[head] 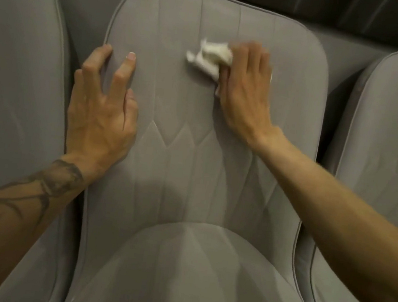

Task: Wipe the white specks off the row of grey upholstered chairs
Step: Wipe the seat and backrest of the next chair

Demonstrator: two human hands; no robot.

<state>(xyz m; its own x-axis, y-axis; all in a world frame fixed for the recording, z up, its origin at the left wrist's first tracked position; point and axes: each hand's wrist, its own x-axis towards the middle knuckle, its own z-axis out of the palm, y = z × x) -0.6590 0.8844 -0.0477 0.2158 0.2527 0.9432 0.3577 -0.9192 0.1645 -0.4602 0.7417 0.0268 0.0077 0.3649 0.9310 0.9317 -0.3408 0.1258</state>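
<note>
The middle chair [190, 175] is grey fabric with a piped rim, straight seams running down its back and a zigzag seam across the middle. Its seat [190, 275] bulges out at the bottom of my view. A left chair [14, 78] and a right chair [388, 149] of the same fabric stand just beside it, both cut off at the frame edges.

I can hardly make out any white specks on the middle back. Faint pale smudges show on the right chair, too dim to read. My right fingers are blurred, and they hide part of the cloth [212, 57].

The cloth is white and crumpled, lying against the upper middle of the chair back. My right grip [245, 88] has it clutched, the thumb tucked against it and the fingers laid over it, so most of the wad sticks out to the left of the hand and a small bit shows below the thumb. My left grip [102, 109] is released and grasps nothing: its fingers are spread and bent, the tips touching the back's left edge, well apart from the cloth
</note>
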